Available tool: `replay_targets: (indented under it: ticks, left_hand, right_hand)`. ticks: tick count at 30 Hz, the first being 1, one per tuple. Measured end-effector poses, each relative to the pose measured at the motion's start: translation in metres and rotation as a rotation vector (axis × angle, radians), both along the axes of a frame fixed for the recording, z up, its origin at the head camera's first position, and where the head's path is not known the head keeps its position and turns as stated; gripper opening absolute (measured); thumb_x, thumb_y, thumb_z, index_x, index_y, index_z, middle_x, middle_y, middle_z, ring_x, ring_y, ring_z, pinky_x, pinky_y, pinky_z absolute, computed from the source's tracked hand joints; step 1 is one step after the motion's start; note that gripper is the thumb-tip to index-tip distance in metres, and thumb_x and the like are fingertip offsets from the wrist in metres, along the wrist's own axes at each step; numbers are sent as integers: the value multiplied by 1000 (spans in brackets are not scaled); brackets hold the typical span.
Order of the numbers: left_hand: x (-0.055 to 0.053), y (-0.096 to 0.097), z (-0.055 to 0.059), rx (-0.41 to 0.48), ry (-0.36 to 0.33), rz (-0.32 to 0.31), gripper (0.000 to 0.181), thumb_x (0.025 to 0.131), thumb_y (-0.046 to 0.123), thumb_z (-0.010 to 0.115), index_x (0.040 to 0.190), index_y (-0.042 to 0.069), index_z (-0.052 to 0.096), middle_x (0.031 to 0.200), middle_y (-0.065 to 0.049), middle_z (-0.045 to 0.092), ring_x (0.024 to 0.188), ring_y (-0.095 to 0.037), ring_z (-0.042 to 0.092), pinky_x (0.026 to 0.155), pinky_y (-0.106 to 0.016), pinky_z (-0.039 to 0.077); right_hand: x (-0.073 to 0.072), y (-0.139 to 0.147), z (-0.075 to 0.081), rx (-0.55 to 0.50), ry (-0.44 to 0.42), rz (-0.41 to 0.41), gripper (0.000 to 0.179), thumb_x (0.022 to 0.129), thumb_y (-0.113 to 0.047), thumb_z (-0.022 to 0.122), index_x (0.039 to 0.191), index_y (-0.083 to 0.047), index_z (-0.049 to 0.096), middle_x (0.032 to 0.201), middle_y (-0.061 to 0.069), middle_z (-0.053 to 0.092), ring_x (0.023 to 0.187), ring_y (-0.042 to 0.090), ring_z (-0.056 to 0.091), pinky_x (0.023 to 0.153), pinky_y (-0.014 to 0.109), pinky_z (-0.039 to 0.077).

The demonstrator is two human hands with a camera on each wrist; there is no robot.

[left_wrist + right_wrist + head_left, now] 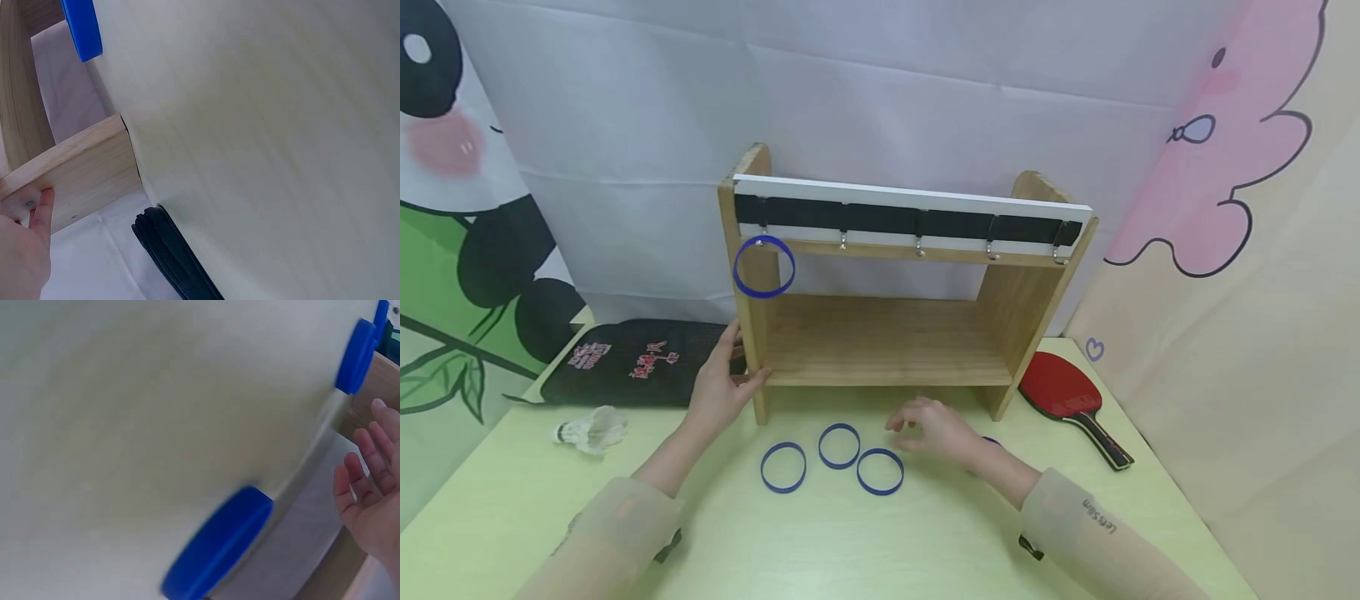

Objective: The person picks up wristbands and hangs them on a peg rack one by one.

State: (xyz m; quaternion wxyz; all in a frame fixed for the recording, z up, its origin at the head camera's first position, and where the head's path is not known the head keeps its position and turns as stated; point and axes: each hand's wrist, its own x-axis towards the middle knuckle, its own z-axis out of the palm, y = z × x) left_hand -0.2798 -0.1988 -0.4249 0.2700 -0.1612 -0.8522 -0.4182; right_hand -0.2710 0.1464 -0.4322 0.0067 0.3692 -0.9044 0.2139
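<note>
A small wooden shelf stands on the table, with a white-and-black strip of metal hooks across its top. My left hand grips its left side panel, thumb over the front edge and fingers along the outer face. From the leftmost hook hangs a blue ring. Below the shelf, my right hand hovers with loosely bent fingers and holds nothing. Left of it lie three blue rings, the nearest ring close to the fingertips. Another ring is mostly hidden behind my right forearm.
A black zip case lies behind my left hand, and a shuttlecock is at the table's left. To the right of the shelf rests a red table tennis bat. A printed cloth hangs behind.
</note>
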Motion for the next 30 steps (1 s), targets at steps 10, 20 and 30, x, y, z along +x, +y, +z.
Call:
replay_targets:
  ticks: [10, 20, 30]
  left_hand:
    - [-2, 1, -1, 1, 7, -8, 93, 82, 4, 72, 152, 27, 15, 134, -21, 43, 114, -39, 51, 69, -42, 61]
    - [-2, 0, -2, 5, 2, -3, 93, 82, 5, 72, 152, 27, 14, 138, -22, 41, 115, -42, 51, 69, -41, 61]
    - [-1, 0, -1, 11, 7, -2, 93, 81, 4, 72, 152, 26, 15, 136, -22, 42, 114, -42, 51, 68, -41, 61]
  right_hand:
    - [-1, -4, -22, 63, 13, 59, 15, 78, -24, 78, 91, -17, 73, 86, -10, 69, 79, 0, 57, 72, 14, 51]
    - [4, -12, -19, 17, -29, 37, 6, 80, -16, 76, 81, -15, 70, 76, -9, 65, 71, 1, 53, 65, 11, 50]
    - [11, -13, 1, -63, -161, -47, 4, 83, -10, 72, 85, -12, 70, 80, -7, 66, 72, 5, 56, 59, 13, 52]
